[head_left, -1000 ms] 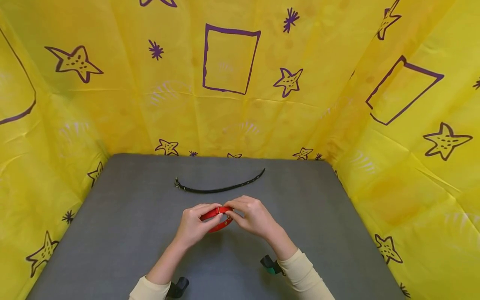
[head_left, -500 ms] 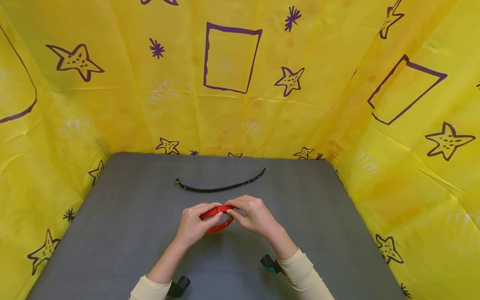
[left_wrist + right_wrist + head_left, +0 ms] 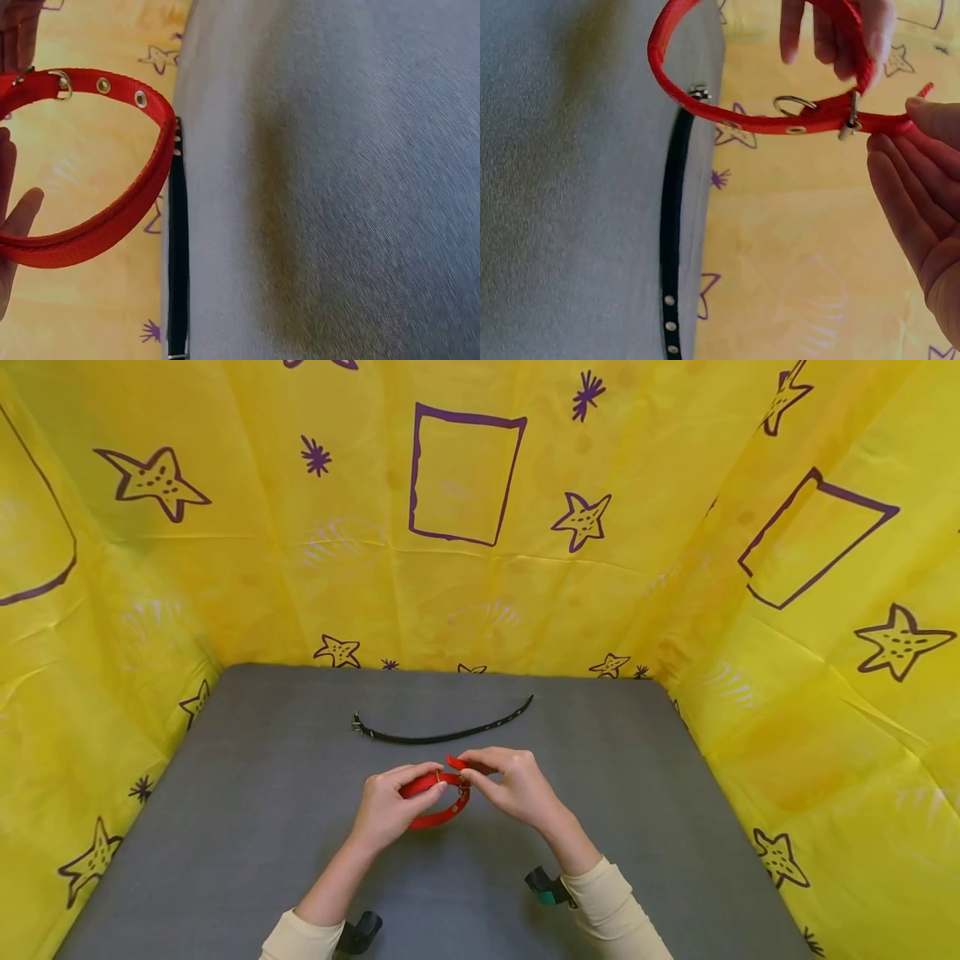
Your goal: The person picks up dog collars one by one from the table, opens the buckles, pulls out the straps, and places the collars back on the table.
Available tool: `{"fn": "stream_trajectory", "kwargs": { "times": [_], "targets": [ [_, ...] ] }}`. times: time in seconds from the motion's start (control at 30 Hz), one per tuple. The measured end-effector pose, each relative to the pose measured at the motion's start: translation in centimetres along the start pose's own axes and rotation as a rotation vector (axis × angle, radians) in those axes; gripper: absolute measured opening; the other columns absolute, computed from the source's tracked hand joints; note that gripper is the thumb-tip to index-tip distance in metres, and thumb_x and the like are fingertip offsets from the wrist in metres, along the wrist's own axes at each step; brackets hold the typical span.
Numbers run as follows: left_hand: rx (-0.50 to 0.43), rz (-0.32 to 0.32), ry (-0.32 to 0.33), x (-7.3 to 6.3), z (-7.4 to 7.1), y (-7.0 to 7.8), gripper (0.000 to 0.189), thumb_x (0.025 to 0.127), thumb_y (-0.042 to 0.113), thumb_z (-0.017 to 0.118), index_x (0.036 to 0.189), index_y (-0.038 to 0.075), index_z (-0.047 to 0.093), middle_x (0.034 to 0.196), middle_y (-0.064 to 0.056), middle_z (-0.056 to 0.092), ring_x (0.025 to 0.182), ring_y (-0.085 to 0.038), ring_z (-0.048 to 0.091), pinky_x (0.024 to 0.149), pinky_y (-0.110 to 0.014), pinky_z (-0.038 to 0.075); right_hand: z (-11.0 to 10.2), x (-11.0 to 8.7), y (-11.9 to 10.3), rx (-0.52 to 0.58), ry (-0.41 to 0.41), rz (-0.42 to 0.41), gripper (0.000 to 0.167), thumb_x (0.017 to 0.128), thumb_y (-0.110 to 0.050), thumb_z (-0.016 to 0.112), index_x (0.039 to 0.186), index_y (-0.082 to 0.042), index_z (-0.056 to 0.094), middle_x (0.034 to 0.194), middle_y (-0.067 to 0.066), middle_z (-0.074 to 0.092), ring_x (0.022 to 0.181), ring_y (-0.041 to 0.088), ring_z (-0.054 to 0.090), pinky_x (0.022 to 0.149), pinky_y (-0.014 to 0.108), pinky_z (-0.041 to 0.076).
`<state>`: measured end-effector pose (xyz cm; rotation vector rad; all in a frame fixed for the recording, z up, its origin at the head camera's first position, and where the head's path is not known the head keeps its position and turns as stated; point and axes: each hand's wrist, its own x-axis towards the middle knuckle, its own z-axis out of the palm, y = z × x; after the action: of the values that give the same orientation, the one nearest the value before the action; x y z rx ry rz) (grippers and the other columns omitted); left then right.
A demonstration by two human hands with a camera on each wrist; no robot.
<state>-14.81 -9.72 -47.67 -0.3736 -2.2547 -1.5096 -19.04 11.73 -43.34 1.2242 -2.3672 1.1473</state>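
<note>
A red collar [image 3: 441, 817] is bent into a loop between the two hands, raised above the table. My left hand [image 3: 390, 803] grips one side of the loop, thumb and fingers on either side of the band. Its tip is pinched by my right hand [image 3: 517, 787], between thumb and fingers. In the right wrist view the strap passes through a metal buckle [image 3: 851, 118], with a D-ring [image 3: 795, 103] beside it. Metal eyelets [image 3: 140, 98] line the band in the left wrist view. Whether the buckle's prong sits in a hole, I cannot tell.
Beyond the hands, a black collar [image 3: 431, 741] lies unfastened on the grey table [image 3: 247, 827], buckle to the left. Yellow cloth walls [image 3: 337, 577] with purple drawings enclose the table at the back and sides. Dark wrist-camera mounts [image 3: 549, 888] hang under the sleeves.
My right hand has shifted slightly right and up, and the red collar's tip now shows standing out from its fingers. The left hand keeps its grip almost in place.
</note>
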Motion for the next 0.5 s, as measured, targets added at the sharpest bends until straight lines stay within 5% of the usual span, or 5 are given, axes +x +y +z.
{"fn": "stream_trajectory", "kwargs": {
  "times": [0.27, 0.5],
  "targets": [
    [-0.054, -0.097, 0.015, 0.0, 0.2, 0.7, 0.023, 0.078, 0.004, 0.081, 0.099, 0.009, 0.076, 0.09, 0.001, 0.073, 0.073, -0.011, 0.067, 0.063, -0.026, 0.056, 0.6, -0.2, -0.1, 0.17, 0.073, 0.2, 0.02, 0.089, -0.016, 0.073, 0.109, -0.012, 0.073, 0.102, -0.001, 0.072, 0.085, 0.008, 0.07, 0.074, 0.025, 0.056],
    [-0.098, -0.047, 0.037, 0.2, -0.2, 3.5, 0.026, 0.08, -0.005, 0.075, 0.105, 0.0, 0.072, 0.094, -0.012, 0.071, 0.079, -0.026, 0.069, 0.07, -0.03, 0.057, 0.9, -0.1, -0.4, 0.257, 0.135, 0.328, 0.019, 0.089, -0.018, 0.073, 0.108, -0.013, 0.074, 0.1, -0.001, 0.073, 0.086, 0.011, 0.07, 0.074, 0.029, 0.057]
  ]
}}
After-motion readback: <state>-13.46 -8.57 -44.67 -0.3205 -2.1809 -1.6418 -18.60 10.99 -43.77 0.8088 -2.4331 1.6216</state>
